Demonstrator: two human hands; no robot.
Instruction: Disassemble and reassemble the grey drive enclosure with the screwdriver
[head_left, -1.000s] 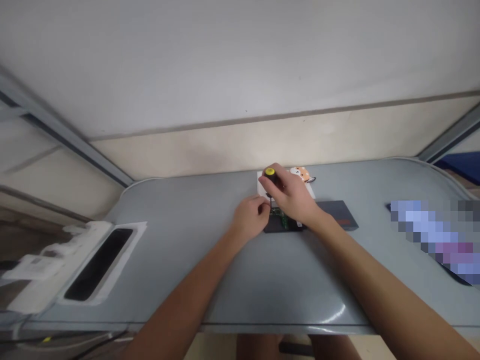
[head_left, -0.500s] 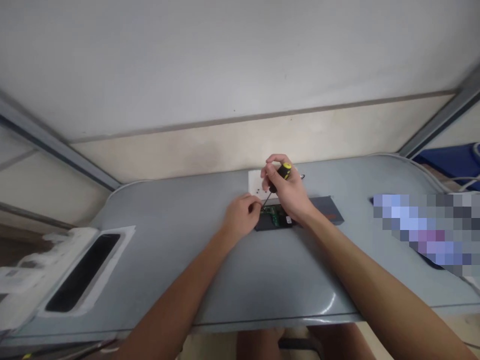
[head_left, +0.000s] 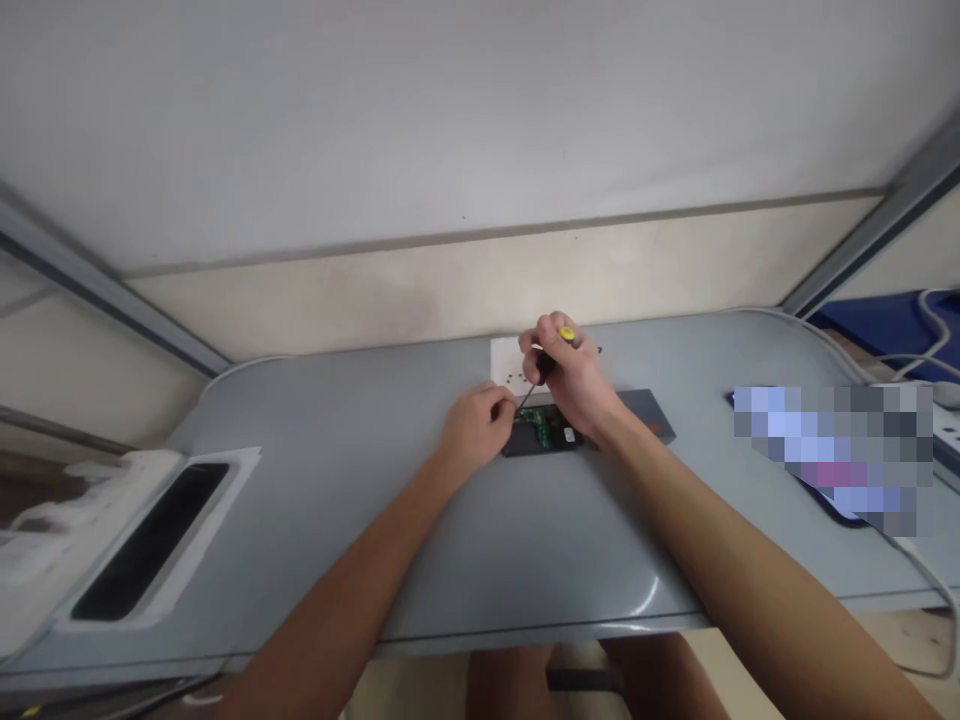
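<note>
My right hand (head_left: 577, 378) is wrapped round a black screwdriver with a yellow end cap (head_left: 568, 335). Its thin shaft (head_left: 528, 397) slants down to the left, and the tip is at the upper left of an opened black electronic device (head_left: 525, 441). A green circuit board (head_left: 543, 428) shows inside the casing. At the device's left end, my left hand (head_left: 478, 425) has its thumb and fingers pinched together beside the screwdriver tip. What those fingers pinch, if anything, is hidden.
Behind the device, a white sheet (head_left: 504, 360) bears several small dark screws. A dark grey flat panel (head_left: 651, 408) lies under my right wrist. At left are a black phone-like slab (head_left: 154, 540) and a white power strip (head_left: 97, 520); a blurred-out screen (head_left: 832, 450) is at right.
The screwdriver handle has turned and tilted slightly in my right hand, with the fingers shifted round it. My left hand keeps its pinch by the tip. The whole view has shifted slightly.
</note>
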